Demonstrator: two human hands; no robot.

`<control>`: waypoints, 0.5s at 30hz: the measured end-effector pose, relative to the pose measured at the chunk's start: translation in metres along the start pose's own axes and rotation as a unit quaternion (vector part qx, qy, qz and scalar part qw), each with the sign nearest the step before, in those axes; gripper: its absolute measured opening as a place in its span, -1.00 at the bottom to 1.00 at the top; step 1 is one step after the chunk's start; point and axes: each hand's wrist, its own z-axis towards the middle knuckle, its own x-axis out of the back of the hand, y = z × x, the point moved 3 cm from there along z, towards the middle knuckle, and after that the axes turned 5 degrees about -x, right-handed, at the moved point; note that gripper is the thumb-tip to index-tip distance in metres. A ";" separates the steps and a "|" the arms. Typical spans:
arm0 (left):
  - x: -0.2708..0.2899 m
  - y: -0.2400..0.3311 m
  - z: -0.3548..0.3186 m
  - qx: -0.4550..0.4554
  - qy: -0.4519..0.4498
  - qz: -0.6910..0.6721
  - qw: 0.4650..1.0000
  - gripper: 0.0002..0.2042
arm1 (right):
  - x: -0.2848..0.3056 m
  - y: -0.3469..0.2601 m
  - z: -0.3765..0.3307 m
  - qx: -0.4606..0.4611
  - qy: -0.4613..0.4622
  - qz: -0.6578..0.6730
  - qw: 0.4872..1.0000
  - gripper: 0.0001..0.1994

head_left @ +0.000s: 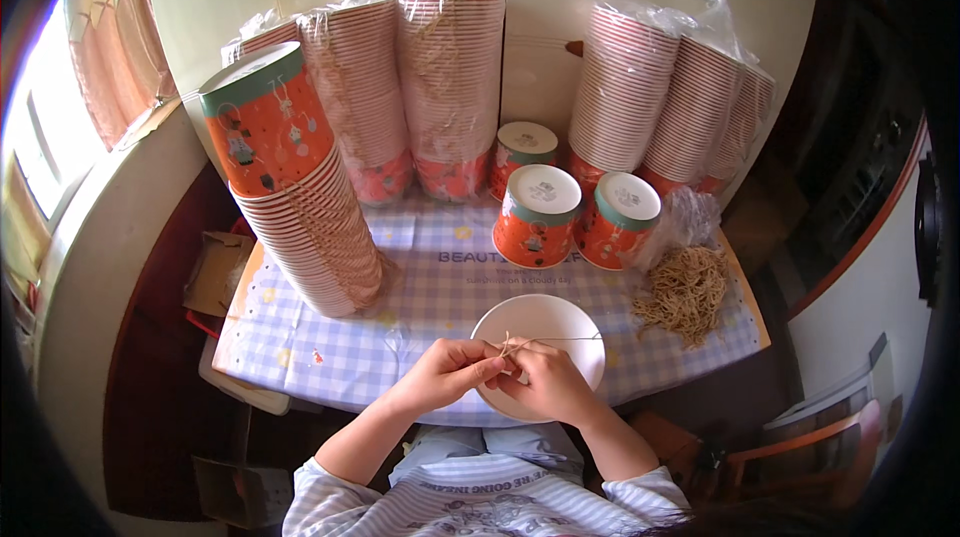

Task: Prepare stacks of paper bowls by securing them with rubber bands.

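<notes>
The string [548,341] is thin and tan. It sits pinched between both hands over the white lid [560,322] at the tabletop's [420,287] near edge, with one end running straight out to the right across the lid. The left hand [450,375] has its fingers closed on the string near a small knot or loop; the right hand [545,385] grips it just beside, fingers curled tight. The two hands touch.

To work it well, I judge the string should stay taut and the pinch close to the knot, with the hands low over the lid so that nothing slips.

Right of the lid lies a loose heap of strings [686,292]. Behind stand three orange tubs [535,217] with lids on. Tall stacks of tubs [300,207] stand at the left and along the back, some wrapped in plastic.
</notes>
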 end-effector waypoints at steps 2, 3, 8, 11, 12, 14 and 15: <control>0.002 0.003 0.000 -0.003 -0.001 -0.002 1.000 -0.79 | 0.002 0.000 0.004 -0.025 -0.015 0.024 0.999 -0.84; 0.005 0.004 -0.001 0.015 0.013 0.014 1.000 -0.80 | 0.002 0.001 0.006 -0.052 -0.031 0.048 0.997 -0.88; 0.009 0.004 0.001 0.017 0.015 0.017 1.000 -0.82 | -0.001 0.005 0.005 -0.023 -0.045 0.085 0.995 -0.90; 0.015 0.003 0.003 0.022 0.055 0.000 0.998 -0.78 | 0.001 0.002 0.004 -0.011 -0.065 0.107 0.992 -0.93; 0.015 0.002 0.003 0.021 0.057 0.000 0.998 -0.78 | 0.001 0.000 0.005 -0.027 -0.078 0.131 0.988 -0.94; 0.016 0.001 0.004 0.015 0.097 -0.061 0.993 -0.83 | 0.004 -0.001 0.005 -0.040 -0.080 0.165 0.982 -0.93; 0.018 0.001 0.004 0.014 0.098 -0.061 0.993 -0.83 | 0.005 -0.001 0.005 -0.055 -0.081 0.201 0.975 -0.93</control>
